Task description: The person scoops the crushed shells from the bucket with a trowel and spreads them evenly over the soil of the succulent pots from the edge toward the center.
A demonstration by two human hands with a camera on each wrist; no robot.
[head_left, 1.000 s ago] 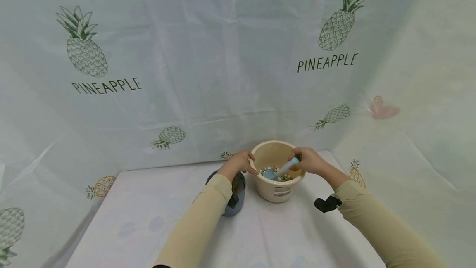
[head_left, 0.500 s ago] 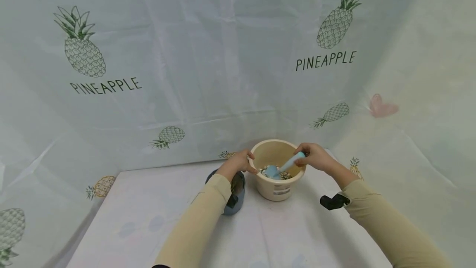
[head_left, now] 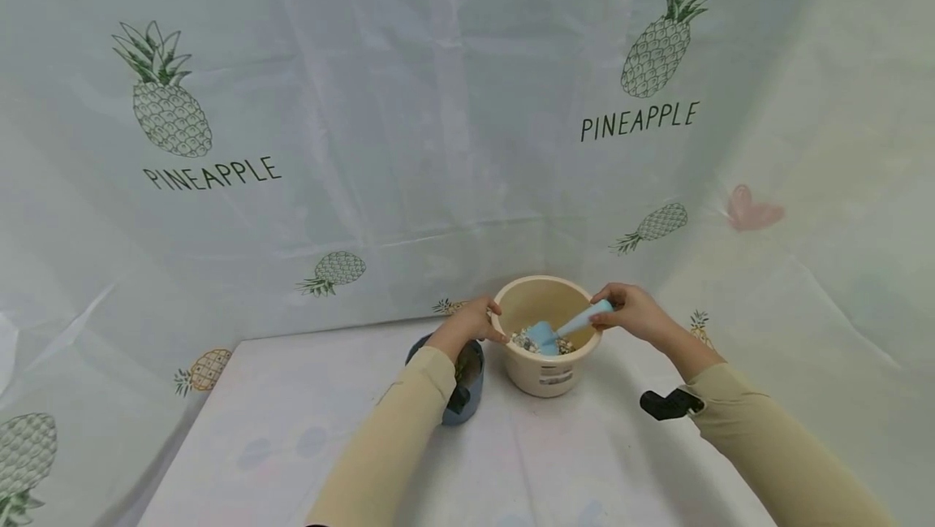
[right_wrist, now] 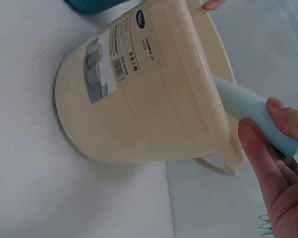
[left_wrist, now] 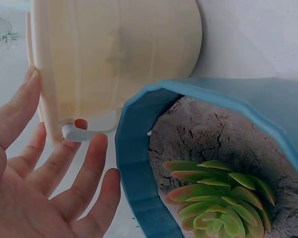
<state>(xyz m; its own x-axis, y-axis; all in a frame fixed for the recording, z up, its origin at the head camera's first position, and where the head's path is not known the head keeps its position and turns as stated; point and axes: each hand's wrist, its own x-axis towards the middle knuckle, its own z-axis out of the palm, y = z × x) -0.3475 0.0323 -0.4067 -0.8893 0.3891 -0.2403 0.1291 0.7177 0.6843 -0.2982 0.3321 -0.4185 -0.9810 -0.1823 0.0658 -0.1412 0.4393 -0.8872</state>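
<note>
A cream plastic bucket (head_left: 522, 373) stands on the table with small pale and brown pebbles (head_left: 522, 340) inside. My left hand (head_left: 470, 322) grips its left rim, the thumb on one side and fingers by the handle joint (left_wrist: 77, 133). Over the right rim, my right hand (head_left: 637, 317) holds a light blue scoop (head_left: 584, 319) by its handle end, pinched between thumb and fingers (right_wrist: 260, 153). The scoop's blade rests among the pebbles. Left of the bucket, partly hidden under my left wrist, is a blue pot (left_wrist: 139, 163) with grey-brown soil and a green succulent (left_wrist: 218, 203).
The white table (head_left: 314, 405) carries a faint print. A pineapple-patterned sheet (head_left: 409, 145) hangs right behind the bucket and along both sides. A printed label (right_wrist: 120, 57) is stuck to the bucket's wall.
My right hand has moved outward to the right, drawing the scoop's handle over the rim and lower. The blade has shifted slightly right. My left hand stays on the rim.
</note>
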